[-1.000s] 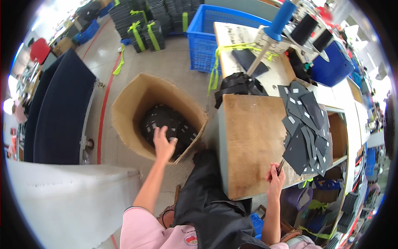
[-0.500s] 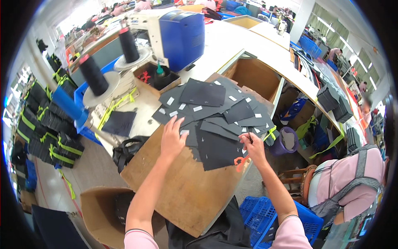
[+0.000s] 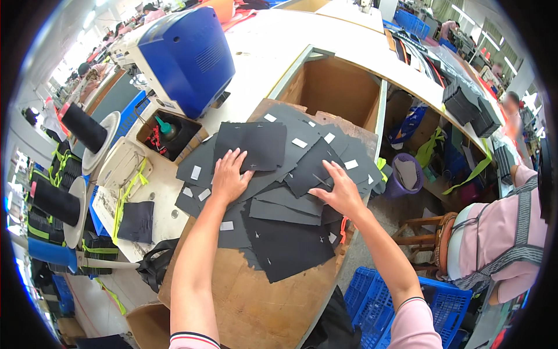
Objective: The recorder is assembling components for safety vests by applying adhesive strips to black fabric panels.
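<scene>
Dark grey fabric pieces [image 3: 235, 145], several with small white labels, lie overlapping on a brown board [image 3: 279, 302]. My left hand [image 3: 231, 177] rests palm down at the lower edge of an upper rectangular piece [image 3: 256, 142], fingers stretched out. My right hand [image 3: 343, 191] lies over a smaller piece [image 3: 311, 168], thumb and fingers apart. A thin pale streak shows by its thumb; whether it is a mark or a tool I cannot tell. Below that hand is a bright orange strip [image 3: 343, 230], its other end hidden. A large dark piece [image 3: 285, 244] lies nearest me.
A blue-and-white machine [image 3: 183, 58] stands at the upper left, beside a box [image 3: 168, 134] holding a green-topped bottle. Black thread cones [image 3: 58, 200] are on the left. Beyond the pile is an open compartment [image 3: 340, 87]. Blue crates [image 3: 372, 302] and a seated person [image 3: 494, 232] are at right.
The view has turned, and the pile sits lower left. My left hand has come down onto the fabric. My right hand, earlier pinching a small dark tool, now has its fingers apart on a piece.
</scene>
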{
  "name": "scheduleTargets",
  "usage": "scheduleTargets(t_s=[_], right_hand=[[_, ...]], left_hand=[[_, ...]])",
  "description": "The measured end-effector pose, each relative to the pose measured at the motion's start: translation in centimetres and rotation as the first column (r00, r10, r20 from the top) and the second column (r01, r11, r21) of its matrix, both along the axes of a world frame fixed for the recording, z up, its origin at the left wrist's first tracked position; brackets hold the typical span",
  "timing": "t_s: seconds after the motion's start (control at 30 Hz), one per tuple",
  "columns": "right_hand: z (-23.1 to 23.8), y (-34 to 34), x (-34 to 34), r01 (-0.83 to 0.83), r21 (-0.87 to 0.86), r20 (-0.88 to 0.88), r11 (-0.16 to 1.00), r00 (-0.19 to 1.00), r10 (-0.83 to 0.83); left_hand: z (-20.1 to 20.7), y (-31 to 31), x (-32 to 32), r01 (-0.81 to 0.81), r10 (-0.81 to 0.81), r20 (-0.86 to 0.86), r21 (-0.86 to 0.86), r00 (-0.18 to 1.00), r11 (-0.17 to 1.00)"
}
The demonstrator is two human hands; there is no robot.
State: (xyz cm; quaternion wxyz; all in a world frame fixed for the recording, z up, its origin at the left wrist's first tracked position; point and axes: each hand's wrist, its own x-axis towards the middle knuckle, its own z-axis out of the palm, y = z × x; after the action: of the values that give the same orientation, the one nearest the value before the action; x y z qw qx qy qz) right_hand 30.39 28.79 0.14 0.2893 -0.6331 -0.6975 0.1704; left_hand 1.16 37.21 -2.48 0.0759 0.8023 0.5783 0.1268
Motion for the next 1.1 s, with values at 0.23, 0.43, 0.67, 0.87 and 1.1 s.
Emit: scheduleTargets(t_s=[0.23, 0.43, 0.67, 0.87, 1.1], right_hand=[[0.1, -4.5, -3.9, -0.151, -0.057, 0.073, 0.987, 0.985, 0.155], [-0.7, -10.8, -3.5, -0.217, 0.005, -0.048, 0.976, 0.975, 0.217], [-2.5, -12.6, -5.4, -0.196, 0.204, 0.01, 0.959, 0.98, 0.198], [-2.8, -10.3, -4.7, -0.131, 0.264, 0.096, 0.956, 0.989, 0.109], [2.8, -20.1, -7.9, -0.231, 0.091, -0.604, 0.969, 0.761, 0.238]], left_hand=[[0.5, -8.2, 0.4, -0.011, -0.021, 0.147, 0.21, 0.989, 0.978], [0.8, -15.2, -0.2, -0.041, -0.01, 0.18, 0.276, 0.984, 0.96], [3.6, -17.4, -2.1, -0.503, 0.315, 0.719, 0.056, 0.62, 0.862], [11.7, -25.9, -3.1, -0.388, 0.24, 0.956, -0.158, 0.171, 0.908], [8.1, -42.1, -5.0, 0.204, 0.669, 0.73, -0.683, 0.141, 0.702]])
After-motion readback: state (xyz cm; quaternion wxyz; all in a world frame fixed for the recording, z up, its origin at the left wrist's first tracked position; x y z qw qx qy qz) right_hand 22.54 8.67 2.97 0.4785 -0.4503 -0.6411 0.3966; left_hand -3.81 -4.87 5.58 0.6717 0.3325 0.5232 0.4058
